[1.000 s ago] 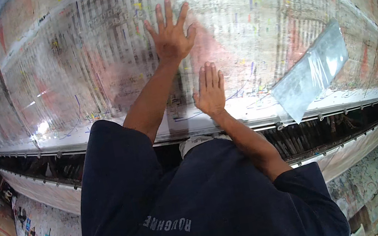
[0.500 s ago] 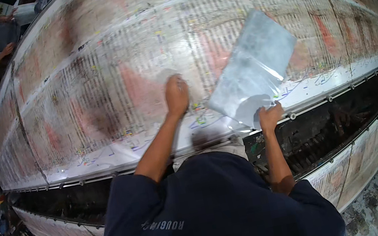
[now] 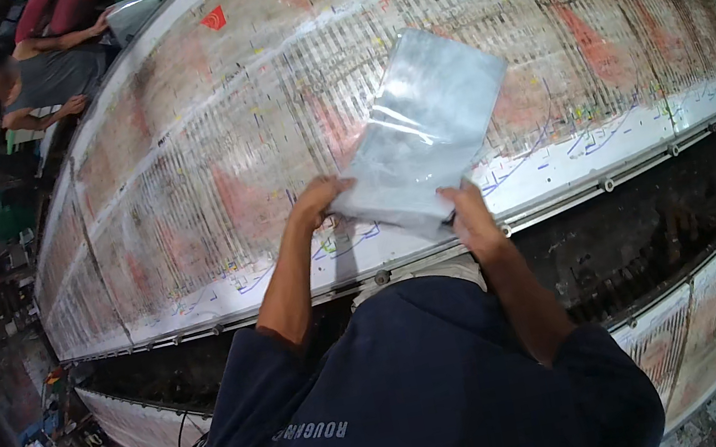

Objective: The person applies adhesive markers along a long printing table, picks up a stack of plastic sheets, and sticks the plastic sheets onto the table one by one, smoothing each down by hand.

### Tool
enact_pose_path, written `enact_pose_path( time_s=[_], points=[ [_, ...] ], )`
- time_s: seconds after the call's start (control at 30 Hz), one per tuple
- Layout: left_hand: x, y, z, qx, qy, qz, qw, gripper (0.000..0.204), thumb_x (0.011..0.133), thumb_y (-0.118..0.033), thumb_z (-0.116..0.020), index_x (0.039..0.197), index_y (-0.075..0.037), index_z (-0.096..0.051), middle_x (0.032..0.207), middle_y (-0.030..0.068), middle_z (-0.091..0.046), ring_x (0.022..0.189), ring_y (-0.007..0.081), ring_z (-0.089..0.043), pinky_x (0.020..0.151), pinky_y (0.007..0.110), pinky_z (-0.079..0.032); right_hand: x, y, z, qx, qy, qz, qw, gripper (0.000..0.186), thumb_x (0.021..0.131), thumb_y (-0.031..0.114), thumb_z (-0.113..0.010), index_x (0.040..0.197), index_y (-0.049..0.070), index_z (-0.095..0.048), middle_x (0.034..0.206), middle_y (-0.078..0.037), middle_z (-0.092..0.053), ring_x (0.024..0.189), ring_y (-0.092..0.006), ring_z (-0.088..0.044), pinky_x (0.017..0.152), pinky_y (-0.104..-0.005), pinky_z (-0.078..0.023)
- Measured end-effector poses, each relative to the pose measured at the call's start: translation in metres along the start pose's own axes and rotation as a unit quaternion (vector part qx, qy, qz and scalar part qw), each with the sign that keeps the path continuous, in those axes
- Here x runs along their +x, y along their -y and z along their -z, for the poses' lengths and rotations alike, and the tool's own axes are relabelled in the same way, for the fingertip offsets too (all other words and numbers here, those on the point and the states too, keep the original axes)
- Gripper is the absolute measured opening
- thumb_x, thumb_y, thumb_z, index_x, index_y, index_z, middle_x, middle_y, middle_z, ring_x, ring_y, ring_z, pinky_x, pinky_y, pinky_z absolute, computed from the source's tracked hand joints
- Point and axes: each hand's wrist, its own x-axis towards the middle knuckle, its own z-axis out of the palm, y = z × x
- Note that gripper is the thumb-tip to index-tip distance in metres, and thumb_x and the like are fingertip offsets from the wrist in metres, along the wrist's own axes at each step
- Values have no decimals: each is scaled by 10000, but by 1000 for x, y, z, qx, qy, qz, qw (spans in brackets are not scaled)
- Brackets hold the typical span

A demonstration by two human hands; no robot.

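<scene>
A rectangular stack of clear, glossy plastic sheets [image 3: 435,90] lies slantwise on the long stained table [image 3: 179,188], its near end toward me. Whether these are loose sheets or bags I cannot tell. My left hand [image 3: 320,199] pinches the stack's near left corner, thumb on top. At the near right corner, my right hand [image 3: 471,215] grips the edge with the thumb over it. The near edge bends slightly between both hands, and light glares off the film.
A small red piece [image 3: 214,19] lies on the table's far part. Beyond the left end sits another person [image 3: 55,80] beside a similar pale sheet [image 3: 135,16]. A metal rail with round studs [image 3: 608,185] edges the table; a dark gap separates it from a second table [image 3: 662,342] behind me.
My left hand has come over from the bare tabletop to the stack's left corner. The stack has shifted left and nearer my middle. My view has swung, showing more of the other person.
</scene>
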Motion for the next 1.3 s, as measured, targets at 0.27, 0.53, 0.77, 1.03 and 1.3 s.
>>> enact_pose_path(
  time_s=[0.27,0.53,0.77,1.03,1.3],
  points=[
    [-174,-259,24,-170,-2,-362,917,299,909,-150,-611,1116,62,-650,836,54,-680,684,126,-613,624,279,-494,-104,277,-9,-163,40,171,971,493,772,199,-673,1196,-47,-619,1001,-126,-689,890,-220,-676,827,-319,-531],
    [-134,-303,-110,-159,34,-507,846,393,933,-103,-598,1283,64,-533,1034,144,-657,923,216,-642,814,336,-516,-125,315,110,-185,-124,263,939,446,867,118,-687,1274,-35,-588,1059,-126,-693,900,-193,-680,807,-300,-537],
    [-12,-235,-258,-52,72,-407,909,463,917,-94,-604,1334,57,-469,1172,258,-633,1118,365,-624,976,416,-474,-52,204,255,-209,-185,169,945,446,891,72,-635,1299,-89,-553,1132,-155,-676,979,-211,-663,851,-325,-528],
    [4,-164,-257,68,83,-179,978,514,795,-62,-666,1202,171,-456,1018,334,-674,926,449,-696,831,445,-570,-64,55,246,-99,-266,66,957,270,906,67,-642,1144,-60,-629,980,-128,-681,692,-193,-654,450,-325,-447],
    [34,-97,-146,76,25,-354,932,192,765,-96,-638,940,-21,-662,948,214,-702,882,363,-687,761,440,-534,-49,-55,132,-121,-282,123,944,132,903,84,-641,975,-22,-673,867,-71,-661,684,-153,-637,507,-276,-485]
  ],
)
